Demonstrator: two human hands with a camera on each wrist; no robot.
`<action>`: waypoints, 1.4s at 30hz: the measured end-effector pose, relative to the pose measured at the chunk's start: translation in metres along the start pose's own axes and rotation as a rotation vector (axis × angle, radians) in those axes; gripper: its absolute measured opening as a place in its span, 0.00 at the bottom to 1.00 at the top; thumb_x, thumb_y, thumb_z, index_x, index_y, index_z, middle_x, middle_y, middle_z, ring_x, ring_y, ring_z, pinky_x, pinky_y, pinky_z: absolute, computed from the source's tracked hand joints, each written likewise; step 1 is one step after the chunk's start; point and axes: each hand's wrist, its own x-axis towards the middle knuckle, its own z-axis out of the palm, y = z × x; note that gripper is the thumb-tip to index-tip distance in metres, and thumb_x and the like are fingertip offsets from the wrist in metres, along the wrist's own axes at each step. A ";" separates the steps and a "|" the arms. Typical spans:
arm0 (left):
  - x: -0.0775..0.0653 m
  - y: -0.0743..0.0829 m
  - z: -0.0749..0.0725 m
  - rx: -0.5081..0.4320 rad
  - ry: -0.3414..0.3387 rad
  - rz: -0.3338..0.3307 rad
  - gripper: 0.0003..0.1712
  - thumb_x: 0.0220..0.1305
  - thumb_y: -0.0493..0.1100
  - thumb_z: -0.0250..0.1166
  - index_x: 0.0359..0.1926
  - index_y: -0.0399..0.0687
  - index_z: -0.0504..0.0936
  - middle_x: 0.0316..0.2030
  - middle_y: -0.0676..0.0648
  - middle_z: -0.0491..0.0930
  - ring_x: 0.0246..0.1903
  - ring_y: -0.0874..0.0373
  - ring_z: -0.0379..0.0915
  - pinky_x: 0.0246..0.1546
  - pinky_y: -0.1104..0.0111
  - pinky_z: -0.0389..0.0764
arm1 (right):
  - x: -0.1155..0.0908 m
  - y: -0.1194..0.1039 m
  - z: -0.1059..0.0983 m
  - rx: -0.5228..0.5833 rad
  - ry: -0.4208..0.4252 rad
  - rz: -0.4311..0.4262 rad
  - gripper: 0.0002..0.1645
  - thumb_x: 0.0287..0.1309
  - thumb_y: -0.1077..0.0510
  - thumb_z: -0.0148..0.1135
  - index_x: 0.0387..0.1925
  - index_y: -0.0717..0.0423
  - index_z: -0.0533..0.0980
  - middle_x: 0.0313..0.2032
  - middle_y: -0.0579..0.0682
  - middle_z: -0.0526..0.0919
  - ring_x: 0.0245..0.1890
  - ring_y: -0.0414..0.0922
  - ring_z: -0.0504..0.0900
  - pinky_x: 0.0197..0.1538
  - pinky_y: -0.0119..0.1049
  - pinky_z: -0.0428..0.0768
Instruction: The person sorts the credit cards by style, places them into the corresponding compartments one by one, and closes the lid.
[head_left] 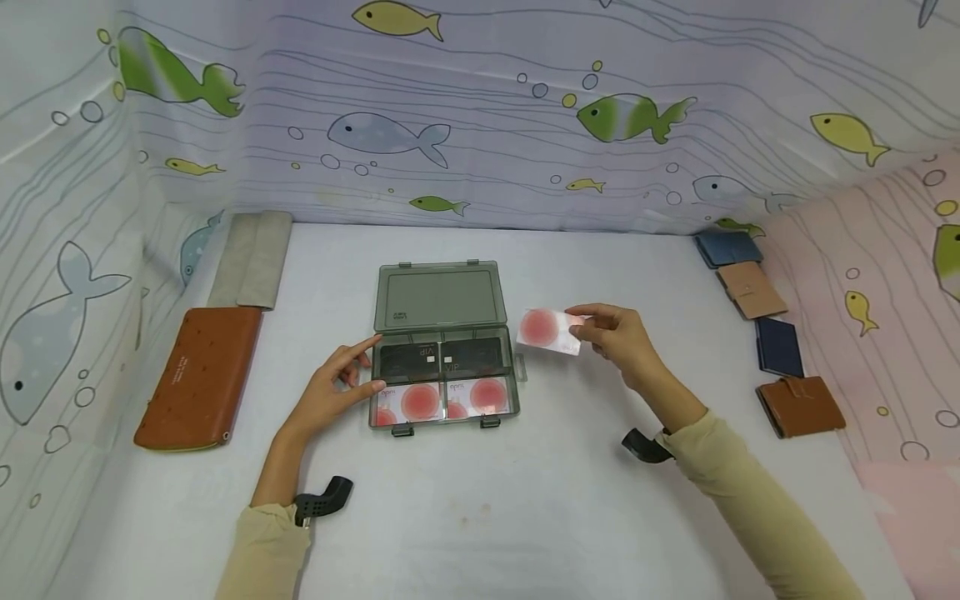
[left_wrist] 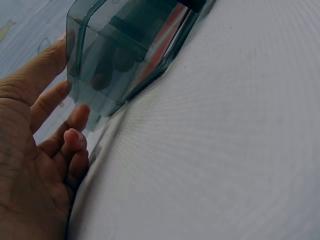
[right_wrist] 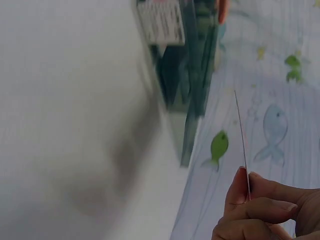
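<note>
A translucent green plastic box point(head_left: 442, 423) lies on the white table with its lid point(head_left: 442, 297) folded back. Two black cards marked VIP point(head_left: 474, 357) fill its rear compartments, and white cards with red circles point(head_left: 483, 397) occupy the front ones. My left hand point(head_left: 335, 387) touches the box's left side with spread thumb and index finger; the other fingers bend loosely beside it in the left wrist view. To the right of the box, my right hand point(head_left: 617, 340) pinches a white card with a red circle point(head_left: 542, 328) above the table. The right wrist view shows this card edge-on.
At the left lie a brown wallet point(head_left: 198, 379) and a grey folded case point(head_left: 251, 258). Along the right side are a blue wallet point(head_left: 727, 248), a tan one point(head_left: 752, 289), a navy one point(head_left: 778, 346) and a brown one point(head_left: 806, 407). Fish-patterned cloth point(head_left: 510, 150) surrounds the table.
</note>
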 end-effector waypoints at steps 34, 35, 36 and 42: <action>0.004 -0.047 0.003 -0.018 0.005 0.013 0.40 0.59 0.36 0.72 0.71 0.51 0.69 0.44 0.46 0.68 0.31 0.57 0.58 0.36 0.69 0.63 | -0.041 0.001 0.106 -0.486 -0.052 -0.240 0.13 0.57 0.64 0.69 0.45 0.57 0.86 0.33 0.53 0.89 0.08 0.38 0.73 0.16 0.30 0.65; 0.004 -0.047 0.003 -0.016 0.004 0.015 0.39 0.59 0.37 0.72 0.71 0.52 0.69 0.44 0.47 0.68 0.31 0.57 0.58 0.36 0.70 0.63 | -0.042 0.000 0.106 -0.503 -0.051 -0.247 0.13 0.57 0.64 0.68 0.45 0.57 0.85 0.34 0.55 0.89 0.07 0.38 0.74 0.16 0.31 0.66; 0.003 -0.041 0.003 -0.017 0.002 0.016 0.39 0.59 0.36 0.72 0.71 0.50 0.69 0.44 0.45 0.69 0.31 0.56 0.58 0.35 0.69 0.63 | -0.044 -0.002 0.105 -0.516 -0.053 -0.251 0.13 0.58 0.63 0.68 0.46 0.57 0.85 0.35 0.56 0.89 0.08 0.40 0.75 0.16 0.31 0.65; -0.001 -0.010 0.000 -0.011 -0.002 0.017 0.37 0.59 0.31 0.70 0.69 0.37 0.69 0.43 0.34 0.69 0.32 0.45 0.57 0.35 0.65 0.63 | -0.053 -0.012 0.097 -0.532 -0.055 -0.267 0.16 0.59 0.62 0.68 0.49 0.59 0.84 0.37 0.58 0.89 0.10 0.46 0.80 0.18 0.31 0.61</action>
